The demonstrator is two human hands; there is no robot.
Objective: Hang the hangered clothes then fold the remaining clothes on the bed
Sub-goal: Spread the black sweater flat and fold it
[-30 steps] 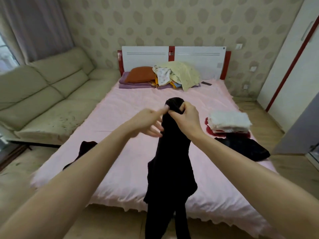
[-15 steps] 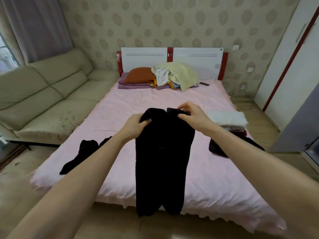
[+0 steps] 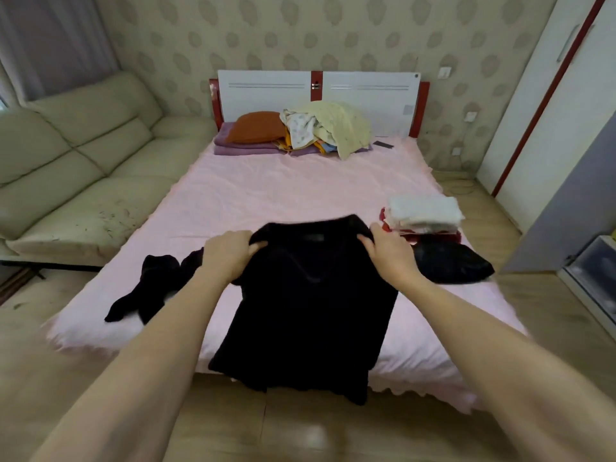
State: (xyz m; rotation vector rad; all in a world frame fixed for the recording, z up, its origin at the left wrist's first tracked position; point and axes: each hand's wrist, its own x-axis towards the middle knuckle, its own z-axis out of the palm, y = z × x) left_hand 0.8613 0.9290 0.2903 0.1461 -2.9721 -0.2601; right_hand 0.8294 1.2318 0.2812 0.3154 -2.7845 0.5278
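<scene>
I see my left hand (image 3: 230,253) and right hand (image 3: 388,253) gripping a black shirt's (image 3: 310,315) shoulders over the pink bed (image 3: 283,191). A folded stack (image 3: 423,215) sits at two o'clock, another black garment (image 3: 150,288) at nine.

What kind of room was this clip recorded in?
Most likely a home bedroom: a bed with a pink sheet and a white headboard, a wardrobe on the right, and a sofa along the left wall.
</scene>
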